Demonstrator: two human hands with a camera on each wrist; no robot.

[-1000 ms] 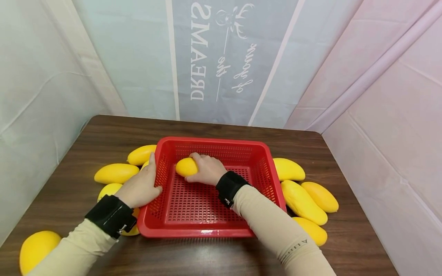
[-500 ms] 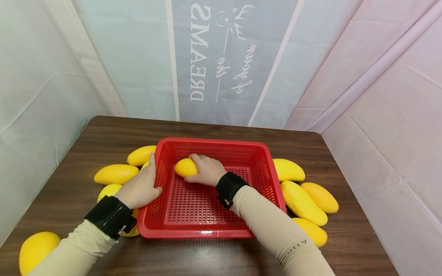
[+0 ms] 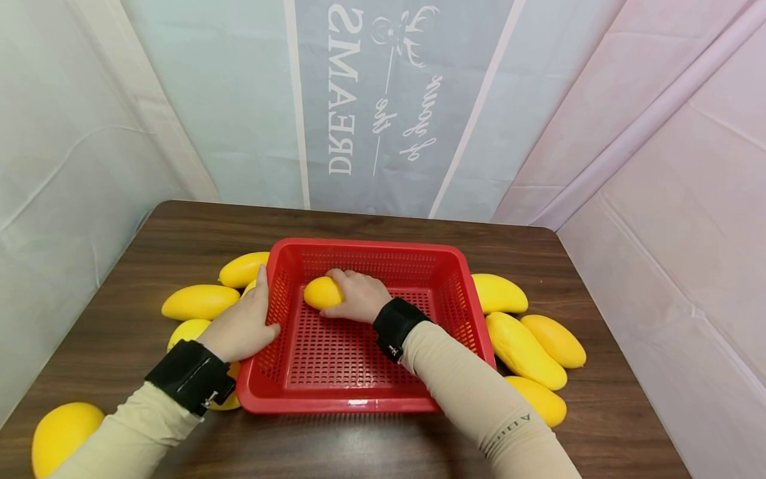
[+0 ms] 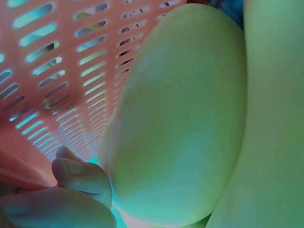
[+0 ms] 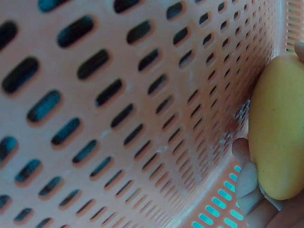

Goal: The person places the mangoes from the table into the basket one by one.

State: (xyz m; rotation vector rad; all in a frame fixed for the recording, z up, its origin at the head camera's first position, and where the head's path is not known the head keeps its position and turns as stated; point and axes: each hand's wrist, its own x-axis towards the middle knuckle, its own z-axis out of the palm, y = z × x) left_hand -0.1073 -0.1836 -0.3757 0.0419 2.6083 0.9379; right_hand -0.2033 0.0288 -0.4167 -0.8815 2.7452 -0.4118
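Inside the red perforated plastic basket point(image 3: 359, 404), my right hand point(image 3: 362, 297) holds a yellow mango point(image 3: 322, 293) near the left back corner. In the right wrist view, the fingers curl under the same mango point(image 5: 280, 128), close to the basket wall point(image 5: 142, 104). My left hand point(image 3: 242, 326) grips the basket's left side, its thumb over the rim and its fingers along the outside. The left wrist view shows fingertips point(image 4: 71, 166) by the basket wall point(image 4: 66, 95), with a large mango point(image 4: 180, 118) right beside them.
Left of the basket lie several mangoes, including one point(image 3: 200, 303) near the left hand and another point(image 3: 66, 436) by the left sleeve. Several more, such as this long mango point(image 3: 526, 350), lie against the right side. The brown table point(image 3: 604, 426) meets fabric walls behind and beside it.
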